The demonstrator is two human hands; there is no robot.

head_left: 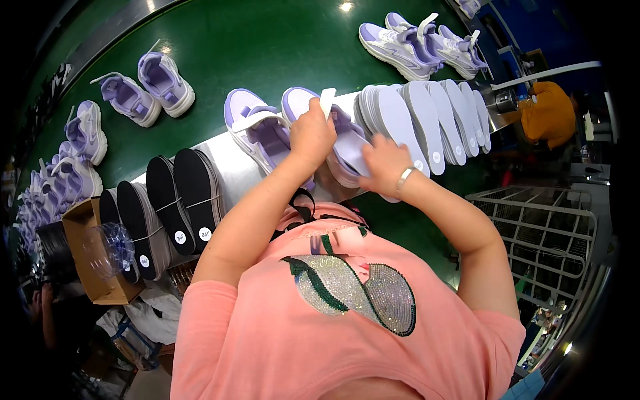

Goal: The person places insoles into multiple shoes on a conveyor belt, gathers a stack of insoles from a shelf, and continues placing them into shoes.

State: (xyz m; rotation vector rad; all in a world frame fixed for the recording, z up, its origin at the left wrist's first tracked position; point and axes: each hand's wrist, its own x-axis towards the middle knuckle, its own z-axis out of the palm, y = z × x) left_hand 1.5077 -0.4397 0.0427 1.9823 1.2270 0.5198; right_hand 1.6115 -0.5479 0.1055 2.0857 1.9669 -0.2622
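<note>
Two lilac-and-white sneakers lie side by side on a pale shelf (230,170) in front of me. My left hand (311,135) grips the tongue and opening of the right-hand sneaker (343,150), holding it apart. My right hand (385,162), with a bracelet at the wrist, holds a pale lilac insole (353,155) that sits partly inside that sneaker. The other sneaker (259,130) lies untouched just left of my left hand.
A fanned row of pale insoles (427,113) lies to the right on the shelf, bundles of dark-edged insoles (170,207) to the left. More lilac sneakers (143,90) ride the green belt (267,47). A cardboard box (90,257), a wire basket (540,227) and a person in orange (548,113) are nearby.
</note>
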